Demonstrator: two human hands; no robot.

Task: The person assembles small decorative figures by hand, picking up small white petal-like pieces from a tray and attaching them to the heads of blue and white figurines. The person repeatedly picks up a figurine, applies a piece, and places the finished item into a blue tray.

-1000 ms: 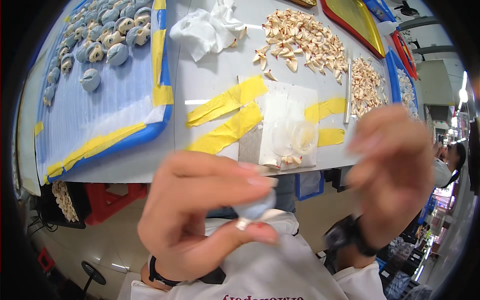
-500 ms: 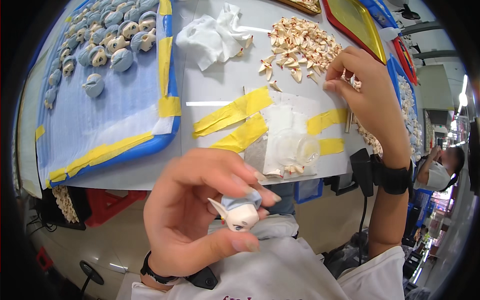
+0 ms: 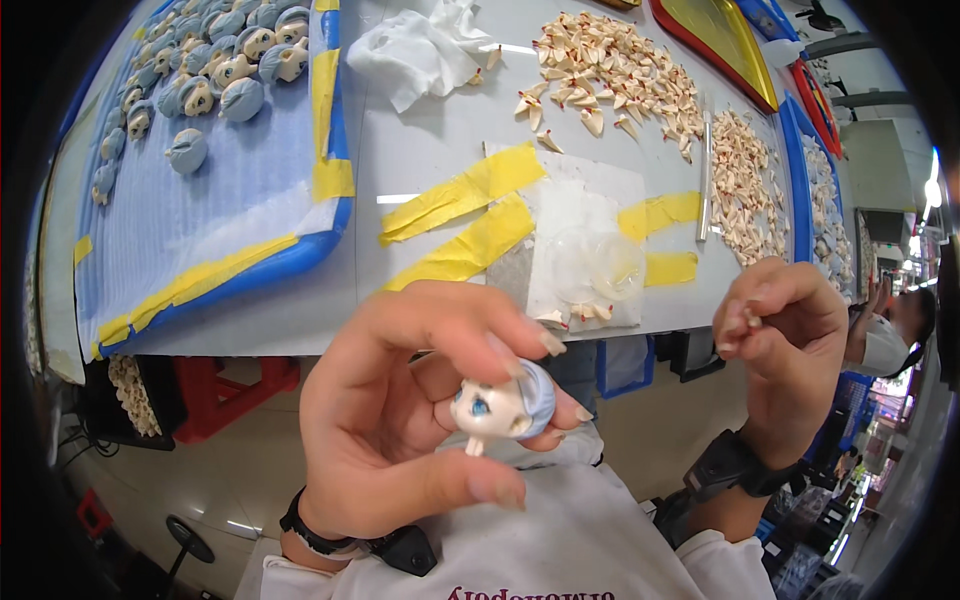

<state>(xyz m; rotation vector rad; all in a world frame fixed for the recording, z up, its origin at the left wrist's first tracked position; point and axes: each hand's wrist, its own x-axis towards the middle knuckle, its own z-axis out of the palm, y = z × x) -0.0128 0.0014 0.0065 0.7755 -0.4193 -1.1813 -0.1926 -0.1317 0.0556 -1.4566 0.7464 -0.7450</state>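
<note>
One doll head (image 3: 500, 405) sits in the left hand (image 3: 365, 400), grasped between thumb and fingers above the lap; its visible side shows a small ear hole without an ear, so that side looks unfinished, the far side being hidden; at between two and three o'clock from it the right hand (image 3: 795, 320) pinches its fingertips, seemingly on one small pale piece (image 3: 752, 319); at one o'clock lies one white pad (image 3: 550, 205) under four yellow tape strips (image 3: 460, 195); beyond, the counter (image 3: 420, 150) carries two heaps of pointed ears (image 3: 610, 75), uncountable, evidently yet unused; at ten o'clock one blue tray (image 3: 318, 245) bears over twenty heads, overlapping, one set apart; their ears are mostly too small to judge.
</note>
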